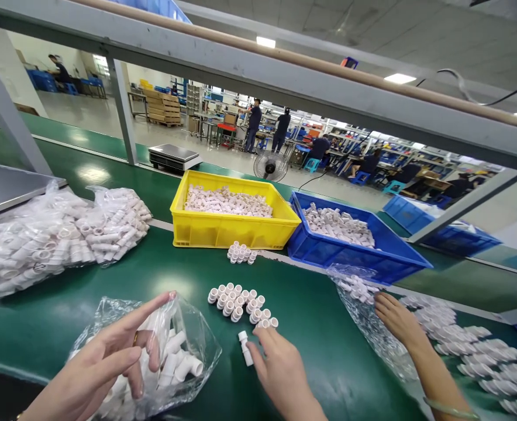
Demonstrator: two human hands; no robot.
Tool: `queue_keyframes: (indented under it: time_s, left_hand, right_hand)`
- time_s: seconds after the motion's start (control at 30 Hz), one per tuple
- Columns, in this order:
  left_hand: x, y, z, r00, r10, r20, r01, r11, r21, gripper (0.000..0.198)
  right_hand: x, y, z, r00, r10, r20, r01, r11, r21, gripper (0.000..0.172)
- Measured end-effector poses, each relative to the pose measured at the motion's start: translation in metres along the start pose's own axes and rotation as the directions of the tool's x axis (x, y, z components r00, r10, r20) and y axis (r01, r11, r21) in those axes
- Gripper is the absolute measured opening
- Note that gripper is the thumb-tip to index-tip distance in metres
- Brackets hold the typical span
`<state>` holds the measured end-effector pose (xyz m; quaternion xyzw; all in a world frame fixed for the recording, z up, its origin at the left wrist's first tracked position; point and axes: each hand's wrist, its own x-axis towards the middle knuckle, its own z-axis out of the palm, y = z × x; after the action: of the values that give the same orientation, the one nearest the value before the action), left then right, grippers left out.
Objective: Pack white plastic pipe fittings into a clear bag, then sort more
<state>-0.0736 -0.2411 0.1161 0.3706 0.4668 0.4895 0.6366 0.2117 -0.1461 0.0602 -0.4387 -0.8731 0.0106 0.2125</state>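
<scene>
My left hand [109,351] is held over a clear plastic bag [206,345] with its fingers spread and the index finger stretched out along the film. White plastic pipe fittings [182,365] lie inside this bag. My right hand [282,371] reaches down to the green bench, thumb and fingers apart. Its fingertips are at the near end of a cluster of upright white fittings [236,301]. A single fitting [245,349] lies on its side beside the thumb. Whether the right fingertips touch a fitting is partly hidden.
Behind stand a yellow bin [232,230] and a blue bin [350,254], both holding white parts. Filled bags [61,240] lie at left, near a scale [13,184]. Another person's hand [396,318] touches a bag at right, beside rows of white parts [473,345].
</scene>
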Motion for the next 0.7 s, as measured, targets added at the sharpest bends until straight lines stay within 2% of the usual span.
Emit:
queue_keyframes:
  time_s: [0.03, 0.13, 0.23, 0.33, 0.43, 0.53, 0.6, 0.7]
  left_hand:
    - [0.0, 0.0, 0.001, 1.0, 0.002, -0.005, -0.002, 1.0, -0.001, 0.061]
    - [0.001, 0.001, 0.003, 0.999, 0.015, -0.032, -0.015, 1.0, 0.011, 0.061]
    - [0.002, 0.001, 0.003, 0.998, 0.02, -0.067, -0.018, 0.999, 0.038, 0.061]
    - [0.002, 0.0, 0.001, 0.996, 0.028, -0.09, -0.023, 0.999, 0.048, 0.06]
    - [0.002, 0.0, 0.002, 0.995, 0.04, -0.094, -0.037, 0.999, 0.031, 0.059]
    - [0.002, 0.001, 0.004, 0.997, 0.03, -0.067, -0.029, 1.0, 0.008, 0.058]
    - [0.002, 0.002, 0.005, 0.998, 0.024, -0.053, -0.024, 1.0, 0.002, 0.057]
    - [0.002, 0.001, 0.005, 0.998, 0.032, -0.063, -0.032, 0.999, 0.004, 0.058]
  right_hand:
    - [-0.006, 0.0, 0.007, 0.999, 0.011, 0.036, -0.009, 0.999, -0.041, 0.009]
    - [-0.019, -0.003, 0.029, 0.987, 0.063, 0.145, -0.047, 0.993, -0.112, 0.023]
    - [-0.024, -0.003, 0.038, 0.975, 0.1, 0.198, -0.078, 0.99, -0.114, 0.02]
    - [-0.022, 0.003, 0.026, 0.974, 0.094, 0.204, -0.093, 0.996, -0.016, 0.018]
    - [-0.016, 0.01, 0.0, 0.977, 0.09, 0.193, -0.112, 0.988, 0.103, 0.02]
    - [-0.012, 0.016, -0.023, 0.973, 0.113, 0.203, -0.144, 0.979, 0.143, 0.017]
    - [-0.012, 0.018, -0.029, 0.963, 0.146, 0.227, -0.18, 0.974, 0.135, 0.011]
    - [-0.013, 0.022, -0.024, 0.952, 0.187, 0.241, -0.213, 0.973, 0.09, 0.003]
